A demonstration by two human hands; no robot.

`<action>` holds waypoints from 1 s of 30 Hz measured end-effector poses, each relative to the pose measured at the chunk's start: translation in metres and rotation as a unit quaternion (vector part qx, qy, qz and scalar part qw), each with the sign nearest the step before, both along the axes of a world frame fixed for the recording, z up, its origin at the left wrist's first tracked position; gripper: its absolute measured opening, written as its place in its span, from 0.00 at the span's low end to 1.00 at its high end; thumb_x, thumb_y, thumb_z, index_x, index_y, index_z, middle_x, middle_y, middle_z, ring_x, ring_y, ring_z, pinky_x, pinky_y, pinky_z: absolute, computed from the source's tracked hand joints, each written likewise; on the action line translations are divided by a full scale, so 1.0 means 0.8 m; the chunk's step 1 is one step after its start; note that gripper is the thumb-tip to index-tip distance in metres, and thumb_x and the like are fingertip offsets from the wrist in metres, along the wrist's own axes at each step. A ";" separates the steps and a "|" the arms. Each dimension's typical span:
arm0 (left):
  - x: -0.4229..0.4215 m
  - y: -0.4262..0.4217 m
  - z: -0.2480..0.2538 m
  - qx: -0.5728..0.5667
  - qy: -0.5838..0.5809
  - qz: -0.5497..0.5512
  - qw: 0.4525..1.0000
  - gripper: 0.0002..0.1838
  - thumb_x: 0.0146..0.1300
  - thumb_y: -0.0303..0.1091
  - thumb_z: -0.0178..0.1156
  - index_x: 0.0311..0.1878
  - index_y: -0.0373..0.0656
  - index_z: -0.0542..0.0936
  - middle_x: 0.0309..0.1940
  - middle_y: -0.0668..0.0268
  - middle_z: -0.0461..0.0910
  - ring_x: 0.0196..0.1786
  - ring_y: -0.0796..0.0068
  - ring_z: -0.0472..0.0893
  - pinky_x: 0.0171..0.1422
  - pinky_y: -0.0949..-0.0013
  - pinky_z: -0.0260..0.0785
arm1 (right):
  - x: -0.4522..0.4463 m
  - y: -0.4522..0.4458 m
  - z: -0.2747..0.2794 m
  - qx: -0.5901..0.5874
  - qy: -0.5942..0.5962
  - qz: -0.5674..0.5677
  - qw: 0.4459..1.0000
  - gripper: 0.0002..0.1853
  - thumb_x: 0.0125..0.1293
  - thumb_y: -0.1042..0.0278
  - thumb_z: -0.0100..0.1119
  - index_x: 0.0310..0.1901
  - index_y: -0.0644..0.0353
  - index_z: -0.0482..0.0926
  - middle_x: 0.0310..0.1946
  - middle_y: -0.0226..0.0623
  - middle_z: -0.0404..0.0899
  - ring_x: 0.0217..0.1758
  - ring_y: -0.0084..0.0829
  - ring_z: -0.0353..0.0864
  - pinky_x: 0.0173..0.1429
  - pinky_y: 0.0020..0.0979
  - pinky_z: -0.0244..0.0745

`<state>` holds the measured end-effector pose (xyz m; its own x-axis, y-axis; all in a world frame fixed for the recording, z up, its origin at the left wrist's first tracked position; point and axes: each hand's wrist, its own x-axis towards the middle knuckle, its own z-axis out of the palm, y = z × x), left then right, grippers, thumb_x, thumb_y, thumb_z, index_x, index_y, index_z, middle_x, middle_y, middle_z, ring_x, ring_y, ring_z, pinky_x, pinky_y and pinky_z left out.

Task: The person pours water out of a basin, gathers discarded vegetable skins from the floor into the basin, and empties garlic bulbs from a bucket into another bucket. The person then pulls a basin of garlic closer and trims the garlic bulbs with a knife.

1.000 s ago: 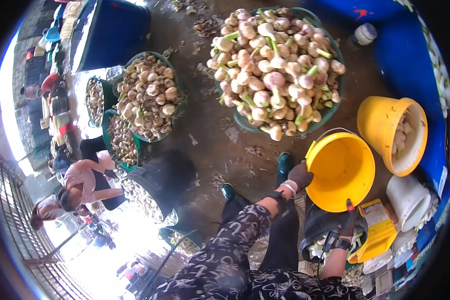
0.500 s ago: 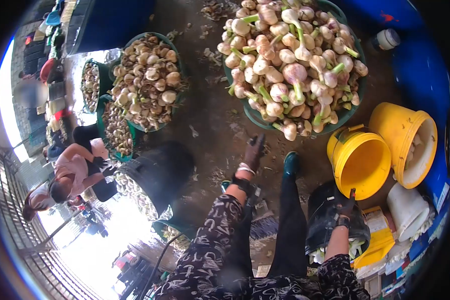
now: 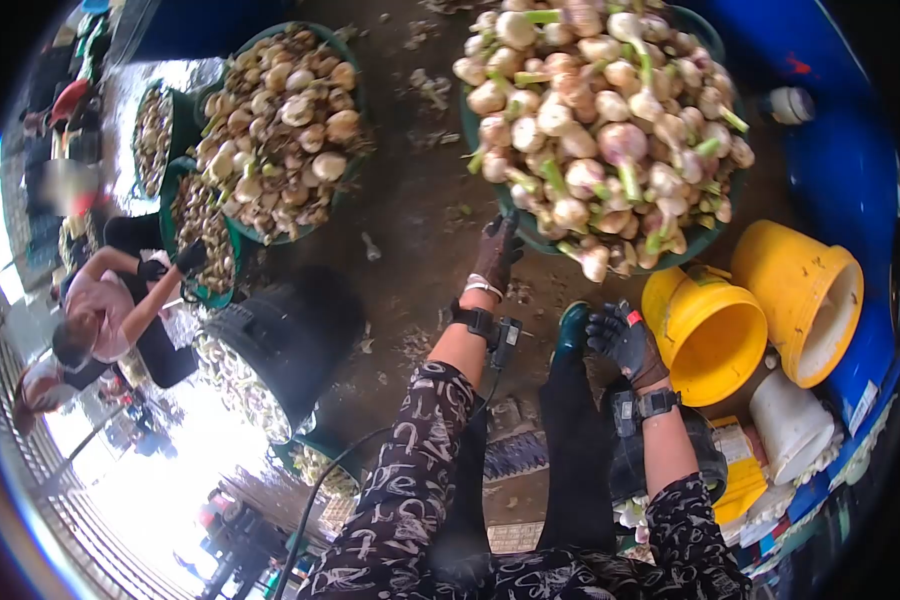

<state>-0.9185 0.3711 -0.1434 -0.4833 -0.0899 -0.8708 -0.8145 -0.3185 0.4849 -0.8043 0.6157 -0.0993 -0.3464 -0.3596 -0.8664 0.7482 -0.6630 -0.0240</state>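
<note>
A large green tub (image 3: 727, 215) heaped with garlic bulbs (image 3: 625, 145) with cut stems stands in front of me. My left hand (image 3: 498, 252), in a dark glove, reaches to the tub's near left side; its fingers are stretched out by the rim, and I cannot tell whether they press on it. Lower and to the right, my right hand (image 3: 627, 345), also gloved, hovers beside a yellow bucket (image 3: 715, 345). Its fingers are loosely bent and apart, with nothing visible in them. Beneath my right forearm is a black bucket (image 3: 625, 465), partly hidden, with pale garlic pieces near its mouth.
Another yellow bucket (image 3: 805, 300) and a white bucket (image 3: 790, 425) lie tipped at the right, beside a blue wall (image 3: 830, 150). More garlic tubs (image 3: 362, 110) stand at the left. A co-worker (image 3: 110, 310) sits there near a tilted black tub (image 3: 290, 340). Scraps litter the floor.
My left hand has moved up to the tub's rim. My right hand has risen from the black bucket and shifted left. The co-worker's arms have lifted toward a green tub.
</note>
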 end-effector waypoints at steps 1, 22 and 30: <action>0.007 -0.010 0.005 0.003 0.005 0.005 1.000 0.29 0.56 0.53 0.56 0.54 0.43 0.69 0.48 0.61 0.71 0.47 0.66 0.73 0.51 0.63 0.66 | -0.006 -0.015 -0.003 -0.005 0.002 0.009 1.000 0.21 0.64 0.50 0.47 0.48 0.60 0.68 0.38 0.42 0.77 0.39 0.36 0.78 0.42 0.35 0.76; 0.213 -0.366 0.018 -0.138 0.017 0.134 0.981 0.14 0.55 0.38 0.60 0.45 0.46 0.75 0.34 0.70 0.75 0.33 0.78 0.73 0.34 0.74 0.66 | -0.086 -0.403 -0.036 0.031 0.103 0.176 0.979 0.15 0.59 0.53 0.55 0.42 0.52 0.72 0.38 0.35 0.77 0.35 0.31 0.78 0.37 0.32 0.73; 0.200 -0.383 0.012 -0.155 0.017 0.209 0.965 0.23 0.57 0.44 0.58 0.52 0.41 0.70 0.37 0.69 0.74 0.32 0.78 0.72 0.36 0.73 0.66 | -0.106 -0.434 -0.083 0.026 0.161 0.155 0.974 0.18 0.60 0.54 0.55 0.47 0.54 0.70 0.40 0.35 0.77 0.36 0.32 0.77 0.41 0.33 0.73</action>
<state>-0.7585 0.0647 -0.1338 -0.3765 -0.5378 -0.7544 -0.6276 -0.4508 0.6347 -0.8895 0.2681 -0.1658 -0.4854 -0.4494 -0.7500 0.8605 -0.3973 -0.3188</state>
